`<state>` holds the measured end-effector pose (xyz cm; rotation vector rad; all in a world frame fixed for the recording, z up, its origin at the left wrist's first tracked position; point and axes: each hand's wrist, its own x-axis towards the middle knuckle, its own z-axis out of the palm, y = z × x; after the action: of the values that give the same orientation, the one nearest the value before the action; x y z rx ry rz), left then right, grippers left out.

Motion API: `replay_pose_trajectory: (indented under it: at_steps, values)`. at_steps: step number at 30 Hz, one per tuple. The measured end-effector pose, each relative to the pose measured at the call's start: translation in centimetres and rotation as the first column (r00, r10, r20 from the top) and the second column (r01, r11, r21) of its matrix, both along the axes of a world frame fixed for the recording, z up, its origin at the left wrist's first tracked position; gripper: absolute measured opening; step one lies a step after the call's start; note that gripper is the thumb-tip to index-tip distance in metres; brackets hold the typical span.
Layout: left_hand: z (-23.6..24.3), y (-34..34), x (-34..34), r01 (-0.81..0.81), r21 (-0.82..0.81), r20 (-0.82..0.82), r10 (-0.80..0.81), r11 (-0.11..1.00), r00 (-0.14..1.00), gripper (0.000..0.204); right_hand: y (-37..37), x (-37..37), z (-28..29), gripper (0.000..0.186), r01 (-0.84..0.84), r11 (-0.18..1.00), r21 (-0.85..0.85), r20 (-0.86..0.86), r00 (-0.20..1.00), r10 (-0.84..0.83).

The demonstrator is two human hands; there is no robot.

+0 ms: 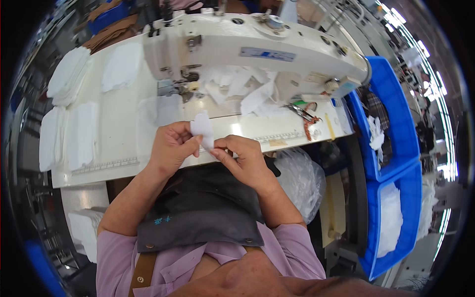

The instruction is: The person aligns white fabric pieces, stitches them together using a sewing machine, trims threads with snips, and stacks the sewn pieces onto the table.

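Piece in work: I have one small white piece [202,129] raised over the front edge of the worktop [118,121], in front of the sewing machine [213,47] and away from its needle area.
Left hand: my left hand [173,143] pinches it between thumb and fingers, the other fingers curled.
Right hand: my right hand [246,156] is nearly closed, thumb and forefinger appearing to nip its lower right edge.
Stacks at left: a tall white stack [69,72] and a lower white stack [53,138] lie on the worktop; I cannot tell whether these are finished or waiting.
Machine bed: white scraps [260,96] lie heaped beneath the arm, which I judge to be offcuts from pieces already handled.
Right-side bin: a lower blue bin [414,198] contains a white bundle [390,218], its stage unclear.
Progress: I judge this piece mid-handling, not yet set down; the number left cannot be told.
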<state>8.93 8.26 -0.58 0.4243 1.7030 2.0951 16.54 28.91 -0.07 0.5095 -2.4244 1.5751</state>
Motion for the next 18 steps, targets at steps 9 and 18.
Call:
replay_pose_trajectory:
  at_steps: [9, 18]
  values:
    - [-0.8, -2.5, -0.1, -0.036, -0.059, 0.053, 0.039, 0.998, 0.998, 0.021, -2.5, -1.9, -2.2, 0.014, 0.011, 0.972, -0.237, 0.234, 0.971, 0.046]
    - [-1.2, -2.5, -0.2, -0.046, -0.001, 0.045, 0.046, 0.999, 0.998, 0.042, -2.1, -1.8, -1.5, 0.016, 0.058, 0.967, -0.249, 0.312, 0.95, 0.024]
